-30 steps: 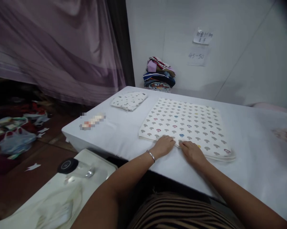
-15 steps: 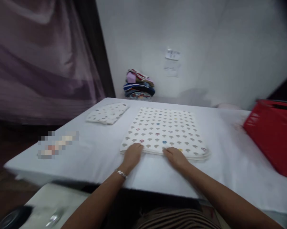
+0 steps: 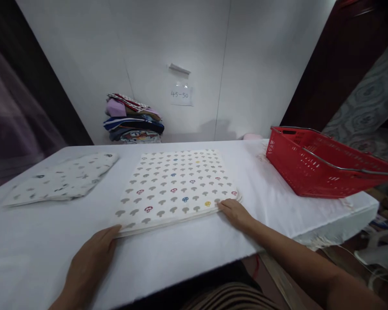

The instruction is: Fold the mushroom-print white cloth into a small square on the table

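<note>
The left hand lay palm down on the table, fingers loosely spread and nearly straight, with the fingertips touching the near left corner of the cloth. It gripped nothing. The right hand was also flat and open, its fingers resting against the near right corner of the same cloth, pinching nothing as far as could be seen. Both forearms reached forward from the body, the right one coming in at a slant from the lower right.

The cloth, white with a mushroom print, lay between the hands and just beyond them. By the look of it, the folding was largely done: it sat as a flat, layered rectangle with its edges roughly in line. Only the near edge, where the layers showed slightly, seemed to need squaring or a further fold.

Beyond the left hand and further left lay a second cloth of similar print, folded smaller and well apart from the first. Well to the right of the right hand a red basket stood on the table; its contents could not be seen. Far ahead, against the wall, sat a pile of clothes, with a paper note stuck above it.
</note>
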Demonstrator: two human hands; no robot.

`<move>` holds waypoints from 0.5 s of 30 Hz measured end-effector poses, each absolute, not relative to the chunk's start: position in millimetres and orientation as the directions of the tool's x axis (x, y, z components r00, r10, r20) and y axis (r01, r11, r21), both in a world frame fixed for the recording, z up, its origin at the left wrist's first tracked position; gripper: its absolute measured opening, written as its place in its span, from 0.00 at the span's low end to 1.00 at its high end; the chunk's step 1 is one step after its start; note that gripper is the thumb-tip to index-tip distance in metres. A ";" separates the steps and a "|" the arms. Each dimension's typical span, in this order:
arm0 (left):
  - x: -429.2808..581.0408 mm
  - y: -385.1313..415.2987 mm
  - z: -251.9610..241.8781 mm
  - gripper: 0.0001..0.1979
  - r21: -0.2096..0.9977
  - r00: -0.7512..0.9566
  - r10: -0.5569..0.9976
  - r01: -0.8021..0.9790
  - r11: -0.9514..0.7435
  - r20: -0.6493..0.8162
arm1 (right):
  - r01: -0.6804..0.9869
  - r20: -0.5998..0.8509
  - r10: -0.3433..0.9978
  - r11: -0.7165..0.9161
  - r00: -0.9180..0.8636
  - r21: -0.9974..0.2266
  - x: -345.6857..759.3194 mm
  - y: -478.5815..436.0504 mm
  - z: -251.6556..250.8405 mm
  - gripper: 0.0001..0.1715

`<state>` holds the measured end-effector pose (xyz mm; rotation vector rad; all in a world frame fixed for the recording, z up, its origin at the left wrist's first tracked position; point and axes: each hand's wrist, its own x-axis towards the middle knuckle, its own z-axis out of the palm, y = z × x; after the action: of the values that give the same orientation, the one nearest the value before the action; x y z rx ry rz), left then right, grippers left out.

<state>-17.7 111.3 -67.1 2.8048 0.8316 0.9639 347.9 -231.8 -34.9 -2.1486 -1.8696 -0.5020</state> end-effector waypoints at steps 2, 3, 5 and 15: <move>-20.3 114.5 -69.8 0.24 0.237 0.666 0.492 0.441 -0.866 0.560 | 0.984 0.383 0.910 -0.177 0.159 0.011 358.9 -241.0 -39.6 0.21; -21.6 115.3 -70.4 0.23 0.249 0.669 0.493 0.432 -0.867 0.556 | 0.981 0.364 0.914 -0.193 0.181 -0.003 364.0 -244.4 -42.0 0.21; -24.2 115.6 -70.0 0.22 0.279 0.669 0.506 0.425 -0.861 0.545 | 0.978 0.349 0.916 -0.206 0.201 -0.022 372.5 -248.5 -46.9 0.22; -34.9 122.6 -52.4 0.17 0.233 0.778 0.400 0.326 -0.916 0.485 | 1.000 0.603 0.798 -0.007 -0.010 0.027 391.0 -258.8 -53.5 0.21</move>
<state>-34.9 122.6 -52.4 2.8324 0.5811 0.8182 391.0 -258.8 -53.5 -1.8569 -1.8603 -0.6509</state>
